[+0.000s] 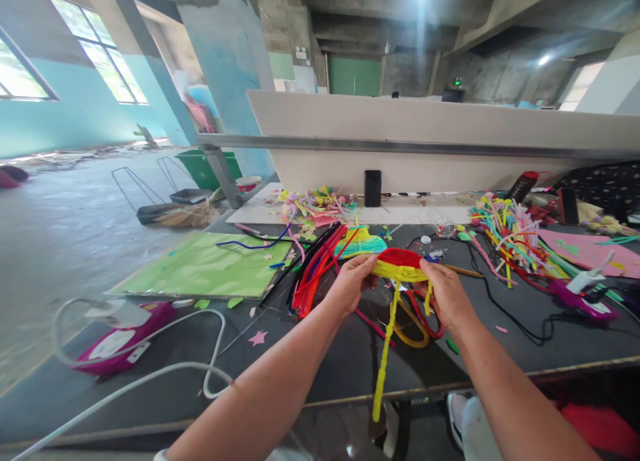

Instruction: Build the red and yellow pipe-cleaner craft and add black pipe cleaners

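Between my two hands, above the table's front part, is a red and yellow pipe-cleaner piece [400, 264], red on top with yellow rows below. A long yellow strand dangles from it past the table edge, and a shorter one hangs at its right. My left hand [354, 281] pinches its left end; my right hand [443, 291] grips the right end. Just behind it lies a yellow and turquoise pipe-cleaner piece [359, 242]. Left of that rests a bundle of red, pink and black pipe cleaners [315, 274]. Bent red and tan pipe cleaners [415, 328] lie beneath my hands.
A green sheet [210, 264] covers the table's left side. Purple power strips [125, 338] with cables sit left and right. Piles of colourful pipe cleaners [510, 234] lie at the back. A phone [373, 188] stands against the white board [320, 171].
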Demonstrator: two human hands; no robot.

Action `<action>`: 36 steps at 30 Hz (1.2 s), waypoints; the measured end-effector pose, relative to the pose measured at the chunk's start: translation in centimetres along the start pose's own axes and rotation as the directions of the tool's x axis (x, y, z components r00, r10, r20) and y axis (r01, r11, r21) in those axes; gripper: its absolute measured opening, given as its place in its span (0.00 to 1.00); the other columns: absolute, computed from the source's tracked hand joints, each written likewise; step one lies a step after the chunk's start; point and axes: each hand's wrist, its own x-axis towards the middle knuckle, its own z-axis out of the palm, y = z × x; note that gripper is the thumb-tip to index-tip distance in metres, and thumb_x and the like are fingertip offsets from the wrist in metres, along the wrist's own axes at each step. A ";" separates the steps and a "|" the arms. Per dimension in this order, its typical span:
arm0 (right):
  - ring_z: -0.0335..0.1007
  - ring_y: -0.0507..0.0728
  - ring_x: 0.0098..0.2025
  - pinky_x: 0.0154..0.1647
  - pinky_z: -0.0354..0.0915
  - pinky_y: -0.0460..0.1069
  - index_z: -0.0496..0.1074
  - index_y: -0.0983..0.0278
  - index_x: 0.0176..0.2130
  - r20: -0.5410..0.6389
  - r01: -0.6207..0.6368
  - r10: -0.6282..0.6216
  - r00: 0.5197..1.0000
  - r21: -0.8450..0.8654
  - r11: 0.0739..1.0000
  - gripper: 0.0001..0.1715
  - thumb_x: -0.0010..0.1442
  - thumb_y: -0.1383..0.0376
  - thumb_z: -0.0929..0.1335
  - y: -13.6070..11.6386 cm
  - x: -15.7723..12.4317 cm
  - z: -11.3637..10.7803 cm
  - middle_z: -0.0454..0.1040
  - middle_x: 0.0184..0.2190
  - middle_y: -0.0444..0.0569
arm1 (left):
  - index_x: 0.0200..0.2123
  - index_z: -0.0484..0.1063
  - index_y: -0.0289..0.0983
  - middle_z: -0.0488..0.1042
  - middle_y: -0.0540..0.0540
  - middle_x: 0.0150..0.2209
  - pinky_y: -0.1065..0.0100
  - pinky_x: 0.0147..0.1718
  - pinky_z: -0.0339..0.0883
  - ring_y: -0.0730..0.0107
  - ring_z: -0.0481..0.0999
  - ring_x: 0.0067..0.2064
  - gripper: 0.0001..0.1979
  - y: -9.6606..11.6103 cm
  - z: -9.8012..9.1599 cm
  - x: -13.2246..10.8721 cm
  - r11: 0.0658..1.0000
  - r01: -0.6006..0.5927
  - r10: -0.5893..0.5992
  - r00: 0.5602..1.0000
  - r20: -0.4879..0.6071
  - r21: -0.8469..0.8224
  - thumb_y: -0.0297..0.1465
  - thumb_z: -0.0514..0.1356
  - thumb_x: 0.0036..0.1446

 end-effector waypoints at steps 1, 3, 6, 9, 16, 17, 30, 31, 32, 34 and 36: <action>0.64 0.50 0.18 0.15 0.53 0.44 0.75 0.66 0.34 0.011 -0.008 0.008 1.000 -0.021 1.000 0.21 0.50 0.50 0.70 -0.1 -0.1 0.1 0.76 0.23 0.47 | 0.35 0.75 0.34 0.70 0.48 0.27 0.74 0.21 0.55 0.80 0.63 0.22 0.16 0.0 0.0 0.0 1.000 0.002 -0.002 1.000 -0.007 0.003 0.41 0.63 0.50; 0.65 0.51 0.19 0.16 0.54 0.44 0.75 0.66 0.34 0.031 -0.017 0.018 0.999 -0.037 0.999 0.22 0.50 0.50 0.70 -0.2 -0.4 0.3 0.76 0.23 0.47 | 0.35 0.75 0.34 0.70 0.49 0.26 0.74 0.20 0.54 0.79 0.64 0.22 0.16 -0.1 0.0 0.0 1.000 -0.001 0.002 1.000 -0.027 0.024 0.42 0.64 0.49; 0.67 0.51 0.20 0.19 0.59 0.45 0.75 0.66 0.31 0.023 0.001 -0.002 1.000 0.026 1.000 0.19 0.49 0.52 0.70 -0.3 -0.7 0.9 0.75 0.22 0.46 | 0.30 0.74 0.34 0.69 0.50 0.24 0.75 0.21 0.54 0.79 0.64 0.23 0.15 -0.2 0.0 -0.1 0.997 -0.025 0.029 0.998 -0.055 0.077 0.41 0.65 0.48; 0.63 0.50 0.18 0.20 0.60 0.45 0.72 0.65 0.25 -0.018 0.028 -0.026 0.999 0.103 0.994 0.17 0.49 0.53 0.71 -0.1 -0.5 1.3 0.72 0.19 0.43 | 0.27 0.73 0.33 0.68 0.51 0.22 0.75 0.21 0.54 0.79 0.63 0.23 0.15 -0.2 -0.1 0.1 0.990 -0.043 0.052 0.996 -0.068 0.132 0.41 0.65 0.47; 0.67 0.51 0.23 0.22 0.61 0.44 0.72 0.64 0.25 -0.133 0.017 -0.008 0.991 0.068 0.998 0.16 0.46 0.54 0.71 0.4 -0.1 1.6 0.72 0.21 0.43 | 0.31 0.75 0.36 0.74 0.49 0.28 0.74 0.23 0.58 0.75 0.68 0.26 0.17 0.2 0.2 -0.2 0.980 0.032 -0.009 0.993 -0.116 0.198 0.43 0.66 0.43; 0.67 0.51 0.23 0.22 0.61 0.44 0.72 0.64 0.24 -0.106 0.016 -0.008 0.994 0.075 0.997 0.15 0.46 0.54 0.71 0.5 0.1 1.6 0.72 0.20 0.43 | 0.32 0.76 0.37 0.75 0.49 0.30 0.74 0.25 0.59 0.74 0.70 0.28 0.17 0.1 0.1 -0.1 0.977 0.051 -0.024 0.991 -0.132 0.206 0.42 0.67 0.42; 0.66 0.49 0.20 0.21 0.59 0.44 0.70 0.64 0.22 -0.009 0.018 -0.016 1.000 0.209 0.978 0.14 0.48 0.56 0.70 1.3 0.9 1.5 0.71 0.18 0.43 | 0.32 0.74 0.36 0.72 0.53 0.28 0.77 0.23 0.57 0.78 0.65 0.27 0.15 -0.6 -0.4 0.9 0.982 0.060 -0.041 0.993 -0.110 0.177 0.41 0.67 0.45; 0.66 0.49 0.20 0.21 0.59 0.44 0.70 0.64 0.22 -0.010 0.026 -0.025 1.000 0.192 0.981 0.14 0.48 0.56 0.70 1.5 1.0 1.5 0.71 0.19 0.43 | 0.32 0.74 0.35 0.72 0.53 0.28 0.77 0.22 0.57 0.78 0.65 0.27 0.15 -0.6 -0.5 1.0 0.982 0.062 -0.044 0.994 -0.104 0.176 0.41 0.67 0.45; 0.66 0.49 0.20 0.21 0.59 0.44 0.71 0.64 0.23 -0.013 0.028 -0.026 1.000 0.170 0.985 0.15 0.48 0.55 0.70 1.6 1.0 1.4 0.71 0.19 0.43 | 0.32 0.74 0.35 0.72 0.52 0.28 0.77 0.22 0.57 0.78 0.65 0.27 0.15 -0.7 -0.6 1.1 0.983 0.065 -0.049 0.994 -0.099 0.174 0.41 0.67 0.45; 0.66 0.49 0.20 0.22 0.59 0.44 0.71 0.64 0.24 -0.007 0.024 -0.024 1.000 0.129 0.991 0.16 0.48 0.53 0.70 1.6 0.9 1.4 0.71 0.19 0.43 | 0.33 0.75 0.36 0.73 0.52 0.28 0.77 0.22 0.57 0.78 0.66 0.26 0.16 -0.6 -0.6 1.0 0.982 0.068 -0.048 0.993 -0.111 0.175 0.41 0.67 0.45; 0.67 0.49 0.21 0.23 0.61 0.44 0.71 0.64 0.25 0.001 0.024 -0.025 1.000 0.102 0.995 0.18 0.49 0.51 0.70 1.5 0.5 1.5 0.71 0.19 0.43 | 0.34 0.75 0.36 0.73 0.51 0.28 0.76 0.22 0.57 0.77 0.67 0.26 0.16 -0.4 -0.5 0.6 0.981 0.054 -0.025 0.988 -0.151 0.188 0.41 0.67 0.44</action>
